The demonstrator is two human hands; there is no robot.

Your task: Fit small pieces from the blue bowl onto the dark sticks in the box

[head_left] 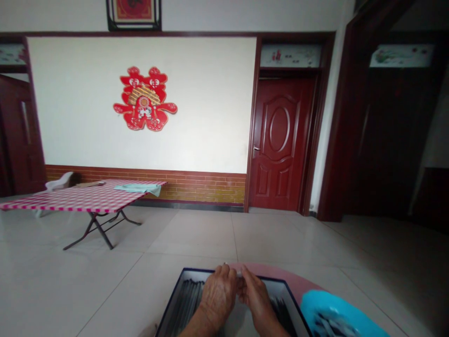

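Note:
A box (pixel 294 299) with white inner walls and a dark blue rim lies low in front of me. Dark, slender pieces (pixel 187 299) fill its left side in a row, and more dark pieces (pixel 280 313) lie at its right. Over the box's far side, my left hand (pixel 219 290) and my right hand (pixel 256 299) meet, both with fingers closed in a pinch. A small pale bit shows between the fingertips; what it is I cannot make out. My forearms and hands cover the middle of the box in part.
Right of the box is a bright blue basin or bag (pixel 336 304) with greyish pieces inside. A pink round surface (pixel 301 281) shows behind the box. A folding table (pixel 77 199) with a checked cover stands at the left. A red door (pixel 280 140) is closed.

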